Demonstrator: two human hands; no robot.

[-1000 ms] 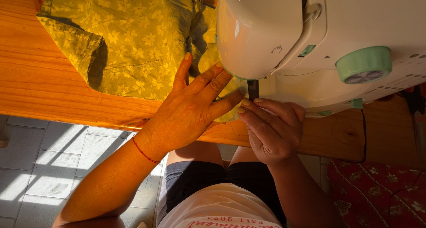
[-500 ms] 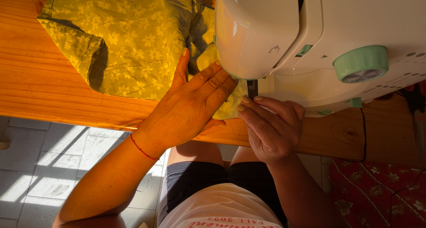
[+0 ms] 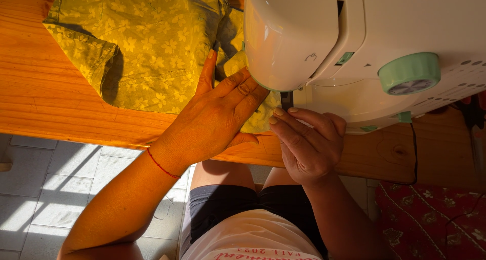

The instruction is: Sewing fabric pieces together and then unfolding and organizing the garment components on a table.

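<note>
- Upper left of the frame: the yellow flowered fabric (image 3: 152,42) lies spread on the wooden table (image 3: 45,103), one folded edge casting a shadow, the bulk of it bunched toward the machine.
- Lower left: tiled floor (image 3: 45,189) in patches of sunlight, below the table edge.
- Centre: my left hand (image 3: 215,118) lies flat on the cloth, fingers spread wide and pointing up toward the machine head, a thin red thread bracelet (image 3: 162,165) at the wrist. It grips nothing; it only presses the cloth down.
- Centre, just right of that: my right hand (image 3: 309,141) is curled narrow, fingertips pinching the near edge of the cloth right by the dark presser foot (image 3: 286,100).
- To do this well, I judge I should keep the left palm light so the cloth can feed, steer the edge with the right fingertips, and keep them clear of the needle, which is hidden under the head.
- Upper right: the white sewing machine (image 3: 354,42) with its pale green dial (image 3: 409,73).
- Lower right: a red patterned cloth (image 3: 430,219).
</note>
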